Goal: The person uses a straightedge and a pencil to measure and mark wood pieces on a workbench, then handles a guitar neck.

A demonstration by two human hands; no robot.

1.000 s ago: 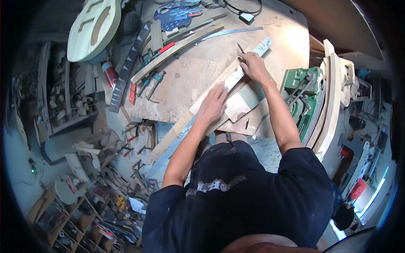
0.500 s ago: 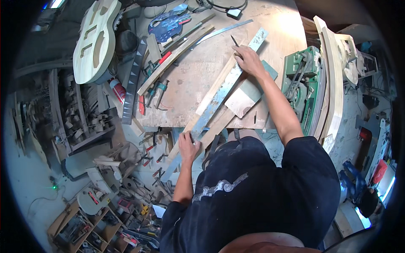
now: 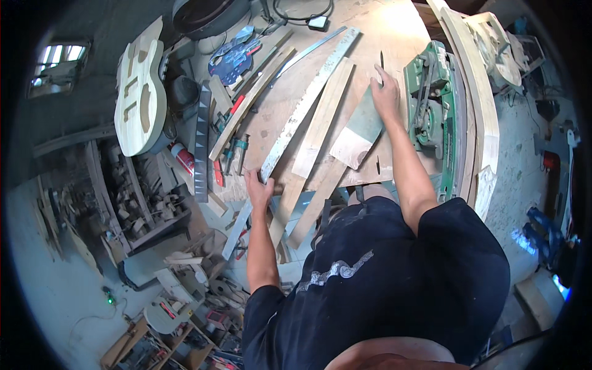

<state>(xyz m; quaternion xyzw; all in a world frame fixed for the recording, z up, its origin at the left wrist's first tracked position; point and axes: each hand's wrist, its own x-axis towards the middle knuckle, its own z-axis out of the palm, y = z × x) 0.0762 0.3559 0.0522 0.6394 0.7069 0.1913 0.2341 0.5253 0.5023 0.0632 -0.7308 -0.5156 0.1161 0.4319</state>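
Presently, the left hand (image 3: 259,190) is found at the near edge of the bench (image 3: 398,46), toward its left corner, thumb and fingers closed across the metal ruler (image 3: 308,102). The ruler slants from the far part of the bench out past the near edge. Its surface is worn and patchy.

The right hand (image 3: 386,95) is above the right half of the bench, part open, thumb and index finger spread; a pencil (image 3: 382,60) is held in it, pointing toward the far edge. That hand is just beside the far corner of a green and white block (image 3: 359,132).

A pale board (image 3: 327,117) lies between ruler and block, apart from the ruler at its far end. Its near end overhangs the near edge, as does a plank (image 3: 319,203) to its right.

A green machine (image 3: 435,102) stands along the right edge. Toward the left edge are a curved strip (image 3: 254,102) and green clamps (image 3: 242,146). A guitar body (image 3: 131,123) is beyond that edge.
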